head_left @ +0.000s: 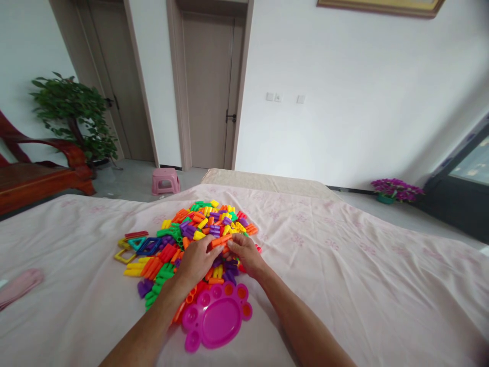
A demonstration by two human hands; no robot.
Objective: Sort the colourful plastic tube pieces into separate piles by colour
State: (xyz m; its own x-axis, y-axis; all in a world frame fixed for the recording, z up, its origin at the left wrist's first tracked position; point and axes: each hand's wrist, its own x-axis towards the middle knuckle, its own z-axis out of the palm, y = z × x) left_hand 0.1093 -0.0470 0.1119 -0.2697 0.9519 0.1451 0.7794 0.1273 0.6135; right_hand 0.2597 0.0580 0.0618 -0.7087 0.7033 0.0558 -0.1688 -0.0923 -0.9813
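Observation:
Both of my hands meet over a heap of bullet-shaped plastic building blocks (164, 272) in green, orange, yellow, purple and red. My left hand (199, 257) is closed on an orange block (217, 241), thumb and fingers around its left part. At the right end of this orange piece, my right hand (244, 250) pinches with thumb and fingers. Whether it is one block or two joined ones I cannot tell. Just below the hands lies a pink paw-shaped palette tray (221, 323) with round wells, some looking orange.
Magnetic frame tiles (148, 246) lie left of the heap on a pale flowered sheet (336, 285). A pink cloth (23, 288) rests at far left. Beyond stand a pink stool (165, 181), a wooden armchair (46, 168), a leafy plant (72, 114) and purple flowers (397, 189).

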